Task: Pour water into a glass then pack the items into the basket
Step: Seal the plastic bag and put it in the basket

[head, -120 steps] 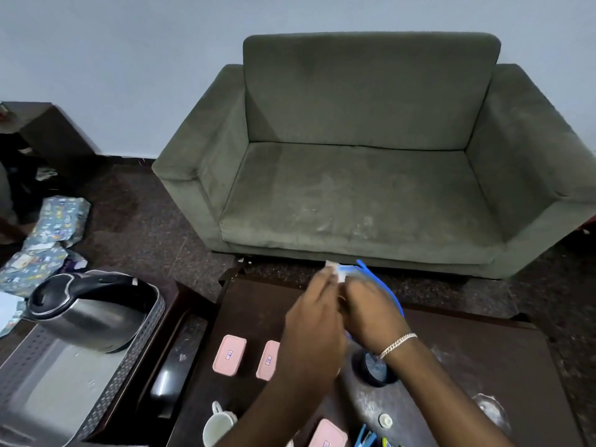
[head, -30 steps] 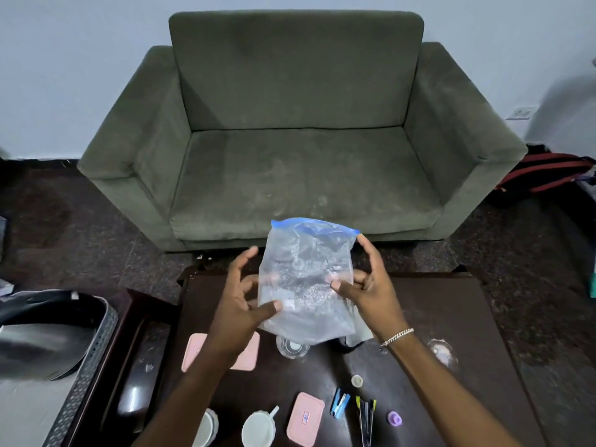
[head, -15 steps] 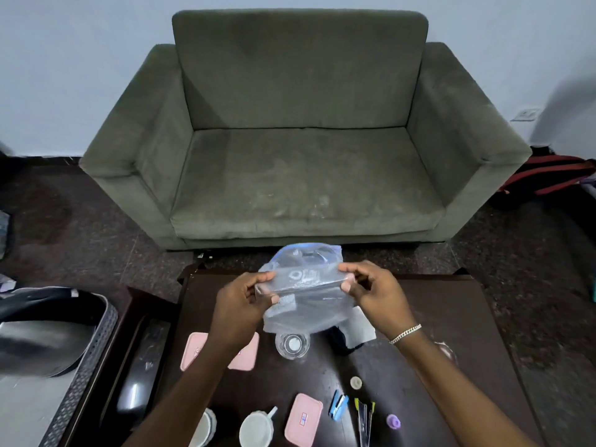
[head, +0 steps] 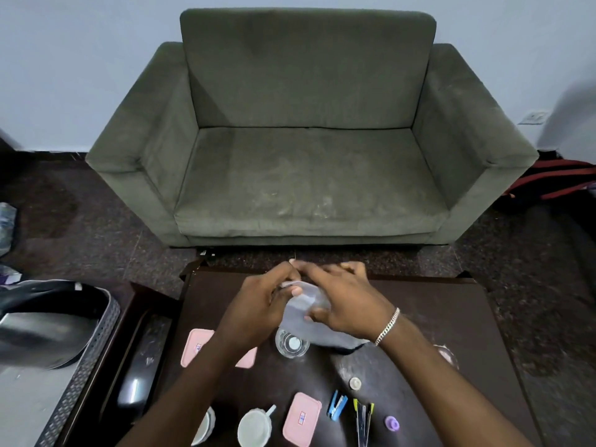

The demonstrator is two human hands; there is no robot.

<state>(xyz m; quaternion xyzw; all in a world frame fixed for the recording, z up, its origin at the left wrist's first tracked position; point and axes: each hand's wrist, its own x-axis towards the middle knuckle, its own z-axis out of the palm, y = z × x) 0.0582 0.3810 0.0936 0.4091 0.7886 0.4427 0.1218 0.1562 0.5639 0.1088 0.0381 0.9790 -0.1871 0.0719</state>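
While the glass (head: 292, 344) is standing on the dark table (head: 451, 304), the left hand (head: 258, 306) and right hand (head: 346, 300) are gripping a crumpled clear plastic bag (head: 304, 312) just above it; the basket (head: 96, 333) is sitting far left.

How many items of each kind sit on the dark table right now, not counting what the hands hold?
Pink rectangular plastic lids: 3
White ceramic mugs: 2
Clear drinking glass: 1
Blue stapler: 1
Small round white cap: 1
Small purple cap: 1
Bundle of dark pens: 1
Total: 10
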